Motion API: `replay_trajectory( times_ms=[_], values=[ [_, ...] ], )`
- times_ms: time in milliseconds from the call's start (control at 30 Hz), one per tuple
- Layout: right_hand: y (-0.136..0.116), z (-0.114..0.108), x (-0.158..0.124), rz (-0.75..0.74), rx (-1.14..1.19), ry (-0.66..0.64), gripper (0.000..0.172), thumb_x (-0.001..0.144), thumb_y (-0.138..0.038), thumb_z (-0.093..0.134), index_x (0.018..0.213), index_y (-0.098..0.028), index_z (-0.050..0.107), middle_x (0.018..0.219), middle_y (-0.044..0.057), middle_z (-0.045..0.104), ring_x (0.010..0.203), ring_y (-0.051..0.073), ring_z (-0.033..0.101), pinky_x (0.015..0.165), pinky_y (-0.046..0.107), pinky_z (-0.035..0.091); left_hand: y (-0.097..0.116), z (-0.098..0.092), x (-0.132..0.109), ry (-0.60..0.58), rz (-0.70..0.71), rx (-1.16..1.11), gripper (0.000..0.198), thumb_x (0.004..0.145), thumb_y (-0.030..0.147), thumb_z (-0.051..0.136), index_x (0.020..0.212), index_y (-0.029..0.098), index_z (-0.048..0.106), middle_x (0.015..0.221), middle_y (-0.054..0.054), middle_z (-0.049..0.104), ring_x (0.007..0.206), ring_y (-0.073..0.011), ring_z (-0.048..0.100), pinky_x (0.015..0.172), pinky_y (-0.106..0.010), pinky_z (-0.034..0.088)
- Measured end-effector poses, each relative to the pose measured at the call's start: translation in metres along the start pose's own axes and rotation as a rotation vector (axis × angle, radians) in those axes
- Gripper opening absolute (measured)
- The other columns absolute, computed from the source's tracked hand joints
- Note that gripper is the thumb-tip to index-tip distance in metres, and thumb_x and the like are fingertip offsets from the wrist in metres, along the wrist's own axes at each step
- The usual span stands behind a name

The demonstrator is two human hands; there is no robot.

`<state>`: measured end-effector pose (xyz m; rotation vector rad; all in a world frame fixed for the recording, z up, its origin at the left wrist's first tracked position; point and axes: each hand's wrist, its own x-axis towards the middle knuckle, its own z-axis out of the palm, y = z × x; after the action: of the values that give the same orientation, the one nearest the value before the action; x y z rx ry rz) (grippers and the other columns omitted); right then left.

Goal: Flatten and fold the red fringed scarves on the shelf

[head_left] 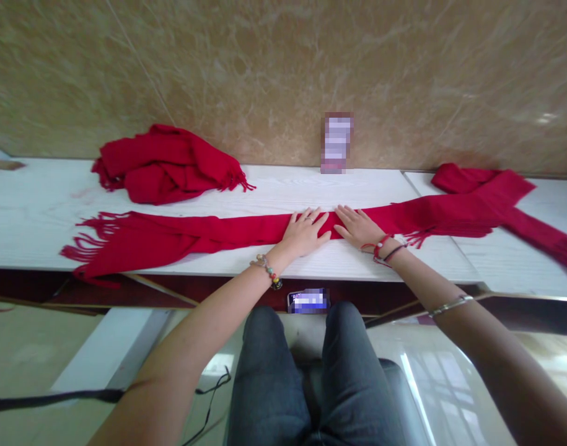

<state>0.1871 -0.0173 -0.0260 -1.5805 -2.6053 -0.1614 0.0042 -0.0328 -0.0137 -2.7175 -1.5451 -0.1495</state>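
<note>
A long red scarf (246,231) lies folded into a narrow strip along the white table, its fringed left end spread wider and hanging slightly over the front edge. My left hand (304,234) rests flat on the strip near its middle, fingers spread. Close beside it, my right hand (359,227) also lies flat on the cloth, fingers stretched out. Towards the right the strip meets more red cloth (478,195), part of it folded back and a tail trailing to the right edge. I cannot tell whether that is one scarf or two.
A crumpled red scarf (167,164) with fringe lies at the back left of the white table (27,210). A blurred-out phone-like object (337,142) leans on the marble wall behind. A phone (308,301) lies on the shelf under the tabletop, above my knees.
</note>
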Motion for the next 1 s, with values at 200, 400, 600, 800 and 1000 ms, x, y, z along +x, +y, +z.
replay_trajectory(
  times_ms=[200, 400, 600, 800, 1000],
  values=[
    [0.012, 0.0, -0.008, 0.088, 0.0, -0.014, 0.053, 0.093, -0.03, 0.025, 0.141, -0.009, 0.035, 0.146, 0.013, 0.034, 0.135, 0.025, 0.031, 0.107, 0.045, 0.029, -0.001, 0.001, 0.001, -0.001, -0.005, 0.0, 0.058, 0.093, 0.048, 0.027, 0.143, 0.018, 0.03, 0.152, -0.005, 0.024, 0.139, -0.0231, 0.02, 0.112, -0.046, 0.018],
    [0.028, -0.004, -0.009, 0.293, 0.0, 0.031, 0.052, 0.092, -0.027, 0.027, 0.138, -0.007, 0.038, 0.145, 0.015, 0.035, 0.133, 0.029, 0.033, 0.106, 0.05, 0.03, -0.002, 0.001, 0.001, -0.002, -0.007, -0.003, 0.059, 0.092, 0.048, 0.027, 0.142, 0.017, 0.03, 0.151, -0.004, 0.025, 0.139, -0.0222, 0.021, 0.112, -0.045, 0.017],
    [0.014, -0.002, -0.001, 0.015, 0.096, 0.044, 0.052, 0.092, -0.03, 0.027, 0.141, -0.014, 0.035, 0.147, 0.012, 0.032, 0.136, 0.025, 0.028, 0.107, 0.05, 0.029, 0.0, 0.0, 0.001, 0.011, -0.024, -0.016, 0.058, 0.092, 0.043, 0.028, 0.142, 0.014, 0.03, 0.15, -0.005, 0.029, 0.138, -0.0206, 0.023, 0.113, -0.043, 0.018],
    [0.011, -0.006, -0.006, 0.069, 0.064, 0.064, 0.053, 0.093, -0.028, 0.024, 0.143, -0.011, 0.032, 0.148, 0.013, 0.03, 0.137, 0.025, 0.026, 0.107, 0.05, 0.028, 0.002, 0.001, 0.001, 0.053, -0.065, -0.033, 0.054, 0.093, 0.034, 0.025, 0.14, 0.01, 0.034, 0.148, -0.007, 0.032, 0.137, -0.018, 0.025, 0.113, -0.038, 0.019],
    [0.012, -0.002, -0.007, 0.073, 0.021, 0.0, 0.052, 0.093, -0.031, 0.025, 0.141, -0.014, 0.037, 0.145, 0.012, 0.036, 0.134, 0.025, 0.032, 0.106, 0.05, 0.03, 0.002, 0.001, 0.0, 0.04, -0.107, -0.06, 0.055, 0.091, 0.04, 0.029, 0.141, 0.018, 0.033, 0.149, -0.002, 0.03, 0.137, -0.0253, 0.024, 0.111, -0.055, 0.017]
  ],
)
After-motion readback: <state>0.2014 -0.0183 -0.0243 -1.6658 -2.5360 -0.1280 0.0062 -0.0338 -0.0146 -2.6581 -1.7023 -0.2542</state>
